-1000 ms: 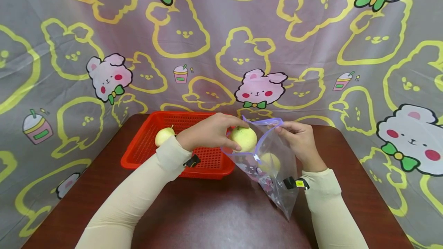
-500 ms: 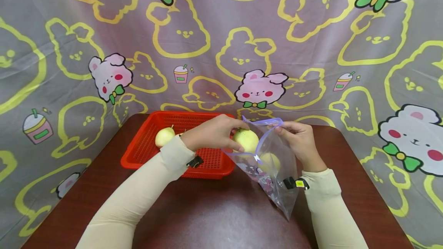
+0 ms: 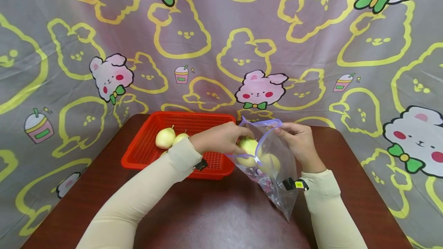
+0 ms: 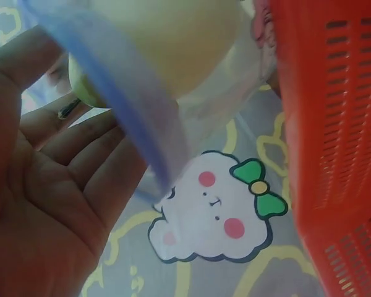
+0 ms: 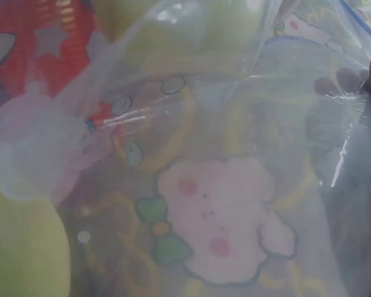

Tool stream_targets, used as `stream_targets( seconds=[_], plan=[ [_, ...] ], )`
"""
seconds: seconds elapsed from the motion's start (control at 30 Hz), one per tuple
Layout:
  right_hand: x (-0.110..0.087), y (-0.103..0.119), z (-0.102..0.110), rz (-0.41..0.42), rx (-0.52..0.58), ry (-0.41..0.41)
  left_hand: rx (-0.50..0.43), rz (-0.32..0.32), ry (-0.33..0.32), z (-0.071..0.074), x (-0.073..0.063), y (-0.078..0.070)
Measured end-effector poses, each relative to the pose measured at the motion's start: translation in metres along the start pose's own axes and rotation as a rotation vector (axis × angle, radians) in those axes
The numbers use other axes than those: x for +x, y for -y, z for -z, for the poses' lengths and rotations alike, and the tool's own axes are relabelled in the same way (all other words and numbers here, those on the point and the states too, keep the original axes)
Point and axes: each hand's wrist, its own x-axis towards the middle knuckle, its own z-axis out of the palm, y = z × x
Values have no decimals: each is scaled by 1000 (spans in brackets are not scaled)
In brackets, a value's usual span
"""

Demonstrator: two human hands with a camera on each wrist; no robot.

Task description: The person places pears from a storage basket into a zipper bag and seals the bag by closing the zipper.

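1. Our left hand (image 3: 225, 139) grasps a pear (image 3: 250, 147), fingers and thumb about its upper part, inside the mouth of the clear bag (image 3: 271, 181). Our right hand (image 3: 299, 139) pinches the bag's purple rim (image 3: 273, 122) between thumb and fingers, at two o'clock on the mouth.
2. With twelve o'clock pointing away from us, another pear (image 3: 270, 164) sits in the bag at about four o'clock from the held one.
3. At ten o'clock from the bag, the red basket (image 3: 218, 174) stands on the bench (image 3: 214, 218). More pears (image 3: 165, 138) lie towards its nine o'clock side; our sleeve (image 3: 180, 162) hides some, so we cannot count them.
4. We judge the held pear firm and fairly heavy for its size, smooth enough to slip, and easily bruised by a drop. We do best cupping it around its widest part, without hard squeezing.
5. We expect the bag to be light, limp and slippery. Its rim looks stiffer than the walls, so that is where we should hold it against the fruit's weight.
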Motion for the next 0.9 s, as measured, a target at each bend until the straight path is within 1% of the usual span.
stream_targets(
  seconds=[0.27,0.4,0.5,0.63,0.9],
  plan=[
    [0,-2,-1,-24,18,2,22,-20,50,-9,8,1],
    [-1,-2,-2,-24,12,0,28,-13,84,-12,13,2],
    [-2,-1,-3,-26,9,-5,30,-12,95,-15,16,2],
    [-2,-1,-3,-32,-3,-8,39,-30,106,-20,21,2],
    [-1,-3,-3,-20,-13,-1,43,-42,153,-30,31,2]
  ],
)
